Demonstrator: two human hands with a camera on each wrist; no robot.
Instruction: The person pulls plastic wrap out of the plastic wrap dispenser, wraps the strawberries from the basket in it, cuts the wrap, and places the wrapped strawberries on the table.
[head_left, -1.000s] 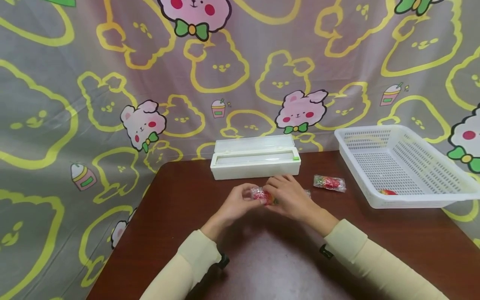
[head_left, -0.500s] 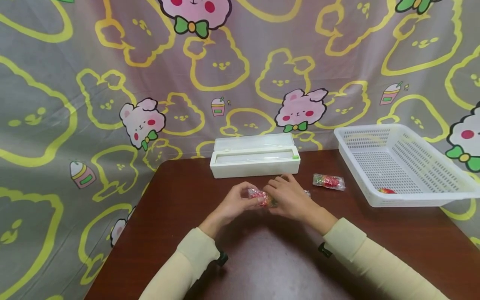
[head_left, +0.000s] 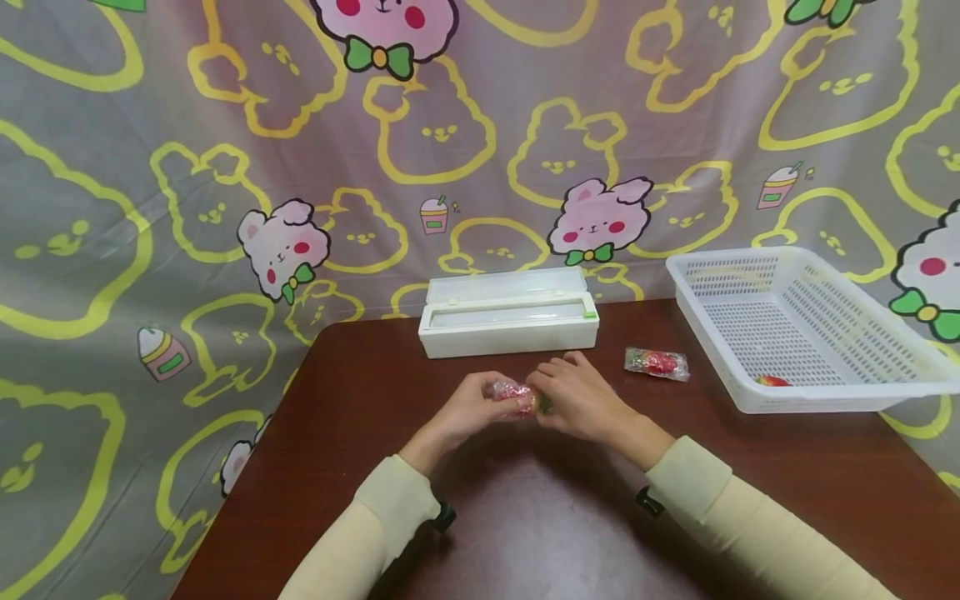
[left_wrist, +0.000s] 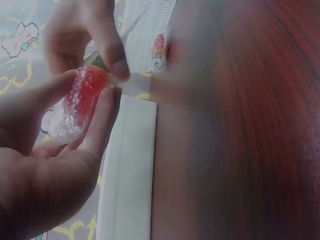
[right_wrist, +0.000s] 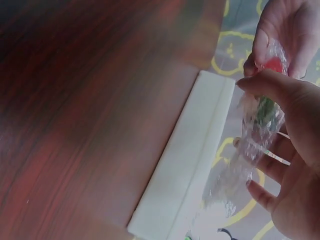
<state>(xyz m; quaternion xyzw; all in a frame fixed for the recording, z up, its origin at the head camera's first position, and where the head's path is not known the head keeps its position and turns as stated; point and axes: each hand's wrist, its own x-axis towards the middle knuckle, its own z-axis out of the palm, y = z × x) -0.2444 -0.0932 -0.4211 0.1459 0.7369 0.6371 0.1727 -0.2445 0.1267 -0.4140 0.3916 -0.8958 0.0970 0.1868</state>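
Between the hands is a red fruit (left_wrist: 90, 92) with a green top, strawberry-like, wrapped in crinkled cling film. My left hand (head_left: 474, 402) grips its red body between thumb and fingers, as the left wrist view shows. At the green end, my right hand (head_left: 576, 398) pinches the wrap. A long loose tail of cling film (right_wrist: 232, 172) trails past the right fingers in the right wrist view. Both hands are held over the table, just in front of a white cling film box (head_left: 510, 337) whose lid stands raised.
To the right of the hands lies another wrapped red fruit (head_left: 657, 363) on the brown table (head_left: 360, 400). A white perforated basket (head_left: 813, 402) stands at the right with a red piece (head_left: 771, 381) inside. Behind the table hangs a patterned curtain (head_left: 480, 100).
Both hands stay in nearly the same place, with small finger shifts around the fruit. The bit of film that showed beyond the right hand is no longer visible there.
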